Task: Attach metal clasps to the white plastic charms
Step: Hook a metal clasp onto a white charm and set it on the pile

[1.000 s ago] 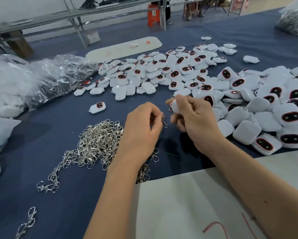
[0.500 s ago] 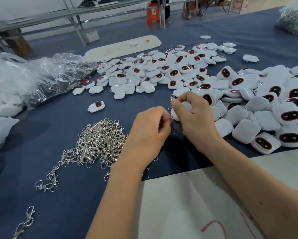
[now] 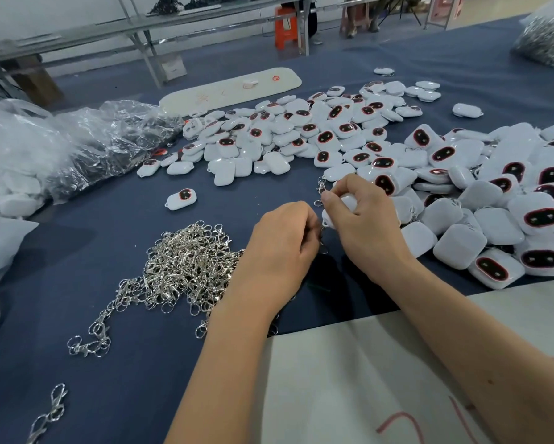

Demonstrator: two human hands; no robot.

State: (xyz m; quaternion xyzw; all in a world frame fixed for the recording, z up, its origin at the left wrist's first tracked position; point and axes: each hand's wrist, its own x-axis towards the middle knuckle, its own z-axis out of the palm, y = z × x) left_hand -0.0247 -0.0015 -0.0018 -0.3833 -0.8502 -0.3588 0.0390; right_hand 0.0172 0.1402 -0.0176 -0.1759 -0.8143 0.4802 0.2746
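Two hands: meet just right of the clasp pile (image 3: 186, 267) on the bench (image 3: 77, 238).
Right hand (image 3: 362, 225): curled round one charm (image 3: 346, 203).
Left hand (image 3: 282, 248): pinches a clasp (image 3: 323, 241) hanging lengthwise just below the charm; the left is nearer it.

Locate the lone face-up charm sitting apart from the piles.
Head view, left of centre: the lone charm lies on the blue cloth, above the clasp heap, below the main charm pile.

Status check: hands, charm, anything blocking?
Right hand grips white charm. Left hand pinches clasp beside it. Clasp pile left of hands; nothing blocking.
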